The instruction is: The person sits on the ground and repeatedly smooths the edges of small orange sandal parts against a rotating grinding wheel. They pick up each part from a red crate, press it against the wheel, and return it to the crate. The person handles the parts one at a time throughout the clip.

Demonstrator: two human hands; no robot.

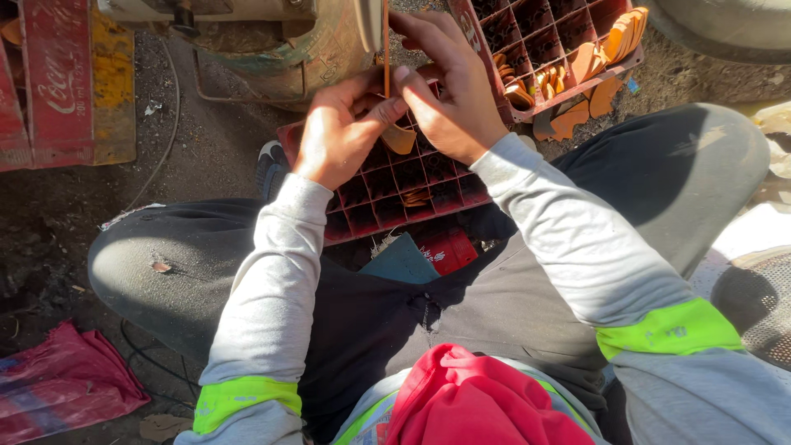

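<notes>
My left hand (342, 132) and right hand (449, 86) meet over the red crate (412, 177) between my knees, and both are pinched shut on the same thin orange strip (386, 49), which stands upright between my fingertips and rises above them. Just under my left thumb and fingers hangs a small curved tan piece (400, 138), touching my grip; I cannot tell which hand carries its weight. The strip looks stiff, narrow and smooth; the tan piece is thin and bent like a shaving. Below my hands the crate is hard plastic cut into square cells, a few holding similar tan pieces. Beyond my right hand a second red crate (548, 49) is tilted, with orange curved pieces (622, 37) stacked in its cells and spilling at its edge. Past my fingertips sits a worn, rusty metal drum (288, 49). Everything rests on dark, gritty ground (206, 132) in hard sunlight, with a crumpled red cloth (62, 379) well behind my left elbow.
</notes>
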